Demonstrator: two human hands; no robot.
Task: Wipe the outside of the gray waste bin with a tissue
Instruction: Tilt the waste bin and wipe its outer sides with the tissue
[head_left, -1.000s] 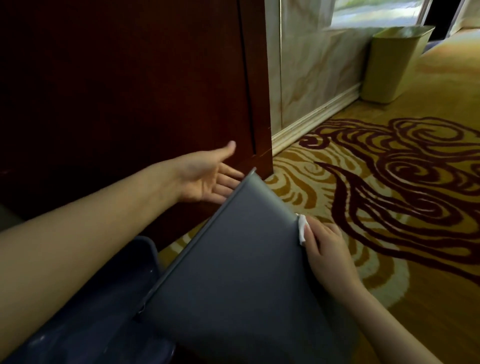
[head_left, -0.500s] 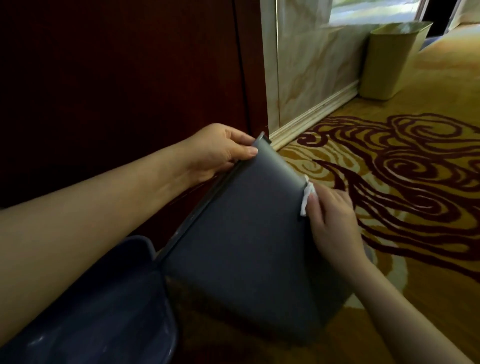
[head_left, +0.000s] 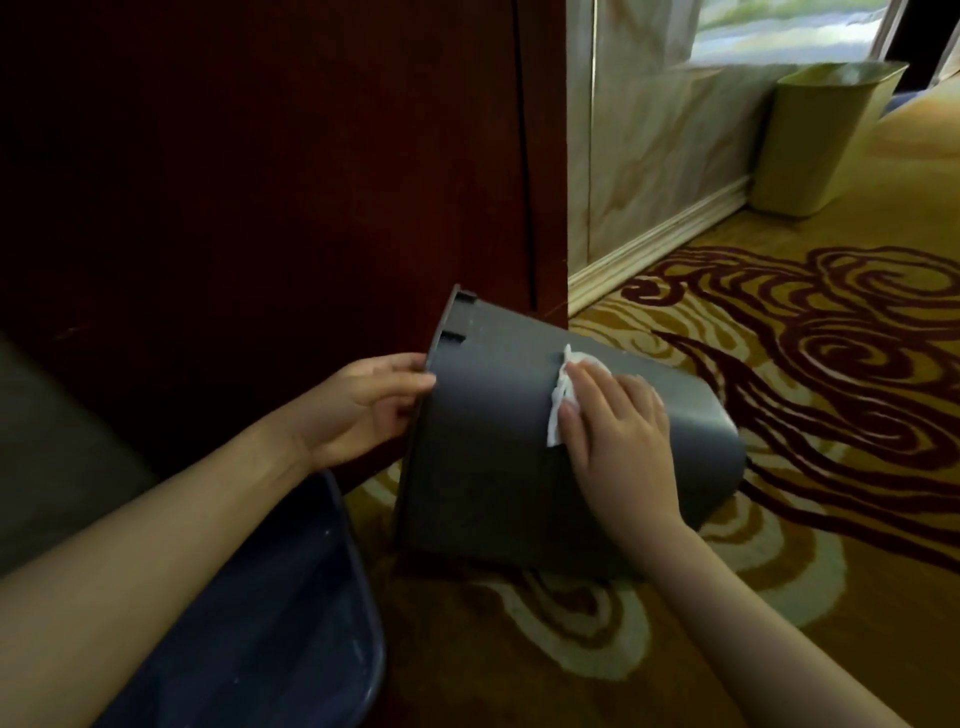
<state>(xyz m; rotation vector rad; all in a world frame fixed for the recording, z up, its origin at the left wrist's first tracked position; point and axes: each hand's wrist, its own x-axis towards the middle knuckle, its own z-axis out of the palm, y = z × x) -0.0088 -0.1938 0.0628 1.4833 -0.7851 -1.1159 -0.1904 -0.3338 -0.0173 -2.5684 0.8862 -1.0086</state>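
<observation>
Bin (head_left: 493, 467) tipped, left hand (head_left: 363, 410) gripping rim (head_left: 448, 332), right hand (head_left: 618, 431) pressing tissue (head_left: 561, 395)

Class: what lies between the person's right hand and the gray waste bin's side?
A white tissue, pressed flat between the right hand and the gray waste bin, its edge showing beyond the fingers in the head view.

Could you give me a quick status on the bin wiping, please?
Left hand grips rim of gray waste bin, tipped on carpet. Right hand flat, pressing tissue on its side. Blue tub beside, not blocking.
</observation>
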